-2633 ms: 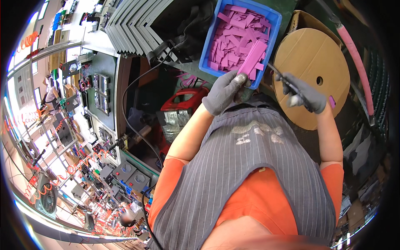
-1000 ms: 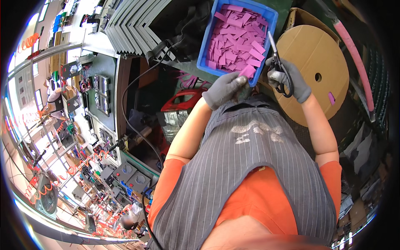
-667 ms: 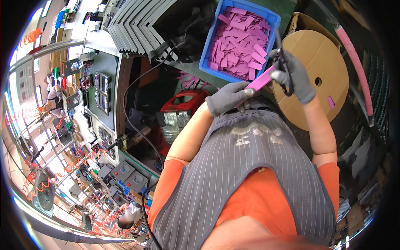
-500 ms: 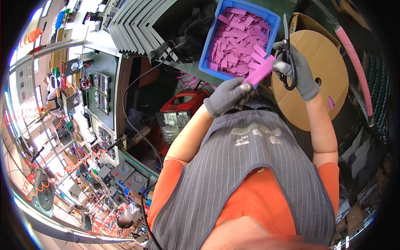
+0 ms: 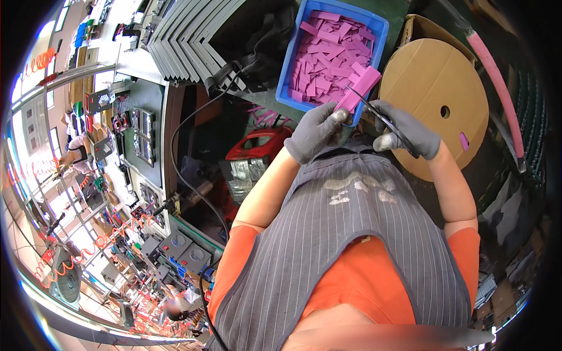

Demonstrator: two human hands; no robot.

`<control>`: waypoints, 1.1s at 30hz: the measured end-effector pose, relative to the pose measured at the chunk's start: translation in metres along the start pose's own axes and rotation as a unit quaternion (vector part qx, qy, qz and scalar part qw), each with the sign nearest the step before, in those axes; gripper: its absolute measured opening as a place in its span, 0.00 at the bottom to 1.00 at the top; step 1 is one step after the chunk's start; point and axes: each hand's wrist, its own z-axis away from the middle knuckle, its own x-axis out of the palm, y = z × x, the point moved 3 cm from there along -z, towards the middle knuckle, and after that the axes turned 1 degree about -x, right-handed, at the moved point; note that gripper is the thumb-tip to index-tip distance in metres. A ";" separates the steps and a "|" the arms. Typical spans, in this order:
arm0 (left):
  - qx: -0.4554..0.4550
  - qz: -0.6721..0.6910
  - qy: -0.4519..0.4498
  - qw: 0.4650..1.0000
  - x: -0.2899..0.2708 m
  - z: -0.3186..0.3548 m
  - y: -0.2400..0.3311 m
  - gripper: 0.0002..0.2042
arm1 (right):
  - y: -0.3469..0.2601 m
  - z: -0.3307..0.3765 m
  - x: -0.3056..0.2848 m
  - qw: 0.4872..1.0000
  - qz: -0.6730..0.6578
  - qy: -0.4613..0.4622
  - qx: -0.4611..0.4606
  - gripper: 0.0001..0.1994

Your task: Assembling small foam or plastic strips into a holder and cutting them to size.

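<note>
My left hand (image 5: 318,131), in a grey work glove, pinches the lower end of a pink strip (image 5: 359,89). The strip slants up to the right over the near edge of a blue bin (image 5: 282,82). Black-handled scissors (image 5: 393,128) are in my gloved right hand (image 5: 406,130), their blades pointing up and left at the strip. From here the blades cross the strip; whether they touch it I cannot tell. Many short pink pieces (image 5: 328,58) fill the bin just beyond my hands.
A round cardboard disc (image 5: 427,76) stands right of the bin, near a pink-wrapped pole (image 5: 494,82). Left of my hands are a red container (image 5: 257,142) and loose pink strips (image 5: 270,117). Stacked grey metal profiles (image 5: 181,44) and workbenches (image 5: 146,93) lie farther left.
The scissors have swung from upright beside the strip to a leftward slant with their blades at the strip. My right hand has turned and moved lower; the left hand still grips the strip.
</note>
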 end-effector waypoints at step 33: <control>-0.015 -0.012 -0.068 0.998 0.001 -0.002 -0.012 0.15 | 0.003 -0.029 -0.007 0.971 -0.205 0.119 -0.033 0.19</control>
